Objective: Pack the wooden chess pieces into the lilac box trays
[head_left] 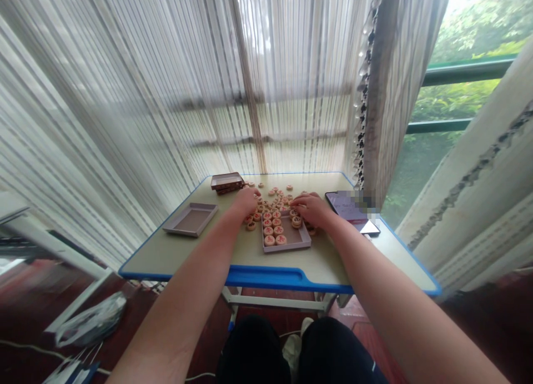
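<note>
A shallow box tray [298, 245] holds round wooden Chinese chess pieces. Pieces with red characters [278, 230] fill two columns on its left side, and pieces with dark characters [296, 222] sit at its far right. Beyond the tray lies a loose heap of chess pieces [275, 193]. My left hand [249, 200] is at the heap's left edge, its fingers curled down among the pieces; what they hold is hidden. Over the tray's far right corner, my right hand [310, 207] reaches left with fingers stretched out and apart, close to the dark pieces. A few pieces lie partly hidden beneath it.
An open box lid [191, 220] lies on the left of the blue-edged table [166, 256]. Stacked brown boxes [227, 181] stand at the back left. A phone or tablet [352, 210] rests at the right edge. Striped curtains [291, 95] hang behind the table.
</note>
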The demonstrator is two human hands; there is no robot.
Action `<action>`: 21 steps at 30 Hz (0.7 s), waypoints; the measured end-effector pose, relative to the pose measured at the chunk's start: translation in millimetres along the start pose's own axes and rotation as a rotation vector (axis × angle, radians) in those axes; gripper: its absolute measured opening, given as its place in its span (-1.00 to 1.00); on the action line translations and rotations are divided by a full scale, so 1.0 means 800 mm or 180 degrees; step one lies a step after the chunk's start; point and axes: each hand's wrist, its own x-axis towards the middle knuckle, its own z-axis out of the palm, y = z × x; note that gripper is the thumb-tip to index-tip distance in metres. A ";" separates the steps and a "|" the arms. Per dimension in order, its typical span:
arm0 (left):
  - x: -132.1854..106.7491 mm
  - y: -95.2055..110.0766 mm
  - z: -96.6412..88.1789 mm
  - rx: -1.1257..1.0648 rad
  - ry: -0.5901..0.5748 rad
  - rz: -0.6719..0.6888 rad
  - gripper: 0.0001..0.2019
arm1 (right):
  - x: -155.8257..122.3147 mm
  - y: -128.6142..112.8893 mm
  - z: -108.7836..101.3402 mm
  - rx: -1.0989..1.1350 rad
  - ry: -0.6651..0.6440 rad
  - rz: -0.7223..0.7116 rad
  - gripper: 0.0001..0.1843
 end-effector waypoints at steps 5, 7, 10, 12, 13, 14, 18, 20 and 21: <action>-0.002 0.003 0.000 0.0075 -0.0054 0.0013 -0.67 | 0.002 -0.001 -0.003 -0.0041 -0.0208 0.0391 -0.68; -0.002 0.003 0.002 0.0064 0.0017 0.0094 -0.68 | 0.002 0.001 -0.005 -0.0092 -0.0228 0.0498 -0.69; 0.000 -0.001 0.006 0.0014 0.0110 0.0242 -0.67 | 0.003 0.004 -0.006 -0.0277 -0.0160 0.0492 -0.69; 0.001 -0.004 0.006 -0.0017 0.0154 0.0180 -0.68 | 0.003 0.008 -0.006 -0.0368 -0.0018 0.0452 -0.70; 0.001 -0.005 0.005 -0.0027 0.0190 0.0099 -0.69 | 0.003 0.011 -0.006 -0.0390 0.0073 0.0447 -0.70; 0.002 -0.004 0.004 -0.0044 0.0232 0.0035 -0.70 | 0.003 0.013 -0.006 -0.0399 0.0154 0.0452 -0.69; 0.002 0.008 0.002 -0.0321 0.0414 0.0524 -0.69 | 0.007 0.017 -0.001 -0.0393 0.0210 0.0507 -0.61; 0.002 0.016 0.005 -0.0433 0.0392 0.0865 -0.67 | 0.011 0.015 0.004 -0.0319 0.0143 0.0380 -0.58; 0.003 0.019 0.007 -0.0430 0.0368 0.0914 -0.66 | 0.012 0.013 0.007 -0.0263 0.0092 0.0274 -0.57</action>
